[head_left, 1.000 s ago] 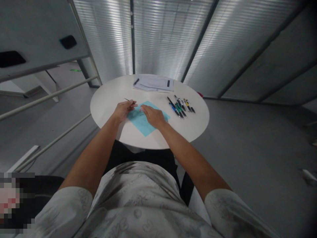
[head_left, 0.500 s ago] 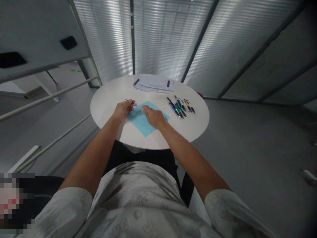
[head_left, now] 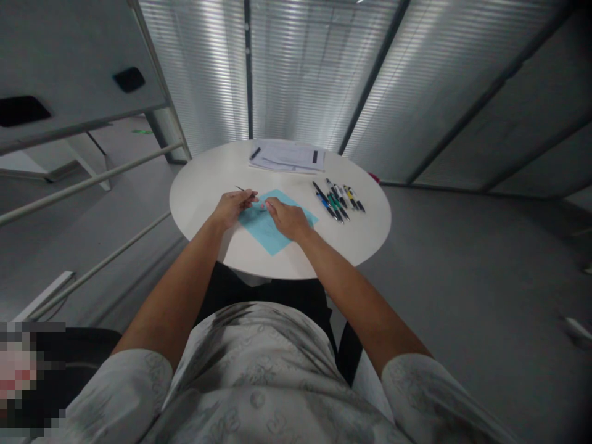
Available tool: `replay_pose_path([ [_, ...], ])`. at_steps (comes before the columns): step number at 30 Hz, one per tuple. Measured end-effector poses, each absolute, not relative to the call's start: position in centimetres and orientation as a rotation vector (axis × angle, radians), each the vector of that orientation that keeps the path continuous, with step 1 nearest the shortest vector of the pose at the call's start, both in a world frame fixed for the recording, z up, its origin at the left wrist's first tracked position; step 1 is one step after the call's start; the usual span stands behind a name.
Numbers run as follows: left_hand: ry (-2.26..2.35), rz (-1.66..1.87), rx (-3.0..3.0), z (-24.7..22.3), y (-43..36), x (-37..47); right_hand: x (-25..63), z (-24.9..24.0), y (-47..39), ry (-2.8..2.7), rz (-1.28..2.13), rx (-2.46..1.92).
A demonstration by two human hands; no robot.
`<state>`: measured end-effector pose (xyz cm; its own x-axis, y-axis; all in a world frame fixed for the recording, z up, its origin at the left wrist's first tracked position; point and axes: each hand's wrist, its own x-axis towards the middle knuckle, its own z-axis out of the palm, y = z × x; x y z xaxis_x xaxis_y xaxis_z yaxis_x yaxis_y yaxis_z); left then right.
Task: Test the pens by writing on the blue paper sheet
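Note:
Over the left corner of a light-blue sheet of paper (head_left: 272, 239), my left hand (head_left: 230, 208) pinches a thin dark rod (head_left: 240, 189), slim as a pen refill. One end of it sticks out to the upper left; the rest is hidden by the fingers. Facing it across a small gap, my right hand (head_left: 289, 219) is above the sheet with thumb and fingers drawn together. Whatever lies in that pinch is too small to make out. A tiny pinkish spot (head_left: 262, 205) shows between the hands. Several pens (head_left: 333, 205) lie in a loose group to the right of the paper.
The round white table (head_left: 194, 191) carries a stack of papers (head_left: 287, 158) at its far side, with a dark pen (head_left: 255, 153) on top. Pale rails (head_left: 92, 182) run along the left. Behind the table are window blinds (head_left: 296, 80).
My left hand has shifted slightly right, toward my right hand, and the thin rod has moved with it. The right hand stays nearly still; the pens and paper lie as before.

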<state>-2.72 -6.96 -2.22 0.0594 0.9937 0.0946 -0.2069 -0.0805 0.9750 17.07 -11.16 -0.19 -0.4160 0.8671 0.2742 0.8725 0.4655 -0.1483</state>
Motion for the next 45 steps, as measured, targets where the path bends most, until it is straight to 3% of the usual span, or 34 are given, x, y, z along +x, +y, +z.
replay_pose_path([
  [32,1.17,1.094,1.646,-2.4,-7.4,-1.6,17.8,-0.6,-9.7,-2.034,0.061,-1.515],
  [45,1.31,1.269,1.902,-2.8,-7.3,-1.1,17.9,-0.7,-9.7,-2.041,0.018,-1.546],
])
